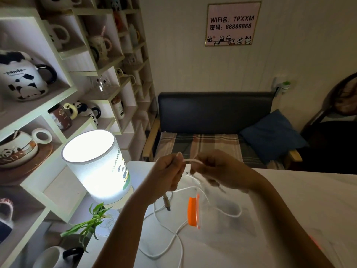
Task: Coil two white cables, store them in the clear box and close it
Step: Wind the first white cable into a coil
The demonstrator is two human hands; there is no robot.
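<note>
The white worktop (289,219) fills the lower right of the view; its far edge runs from the lamp side toward the right, and its left edge runs down beside the lit table lamp (96,167); the right part of the surface is bare and gives the most open room. Both hands are raised above the worktop near its far edge; the left hand (168,175) has its grip closed on the white cable (173,238), with a metal plug (167,204) hanging down just under the fist; the right hand (218,171) pinches the same cable between its fingertips, and a short taut piece spans between the two hands. The rest of the cable falls to the worktop and lies there in loose loops, which go toward the near edge and under the left forearm; I cannot tell if the loops are one cable or two. The clear box (222,215) stands on the worktop just under the right hand; its walls are hard to see, but an orange clasp (193,211) marks its left side; a loop of cable lies across it. On the left, the lamp stands close to the left forearm; a small green plant (90,223) in a glass is in front of it; a wall shelf (58,93) with panda mugs closes that side. Behind the far edge is a dark sofa (214,111) with a plaid seat and a blue cushion (272,136); a Wi-Fi sign (232,24) hangs on the wall above.
</note>
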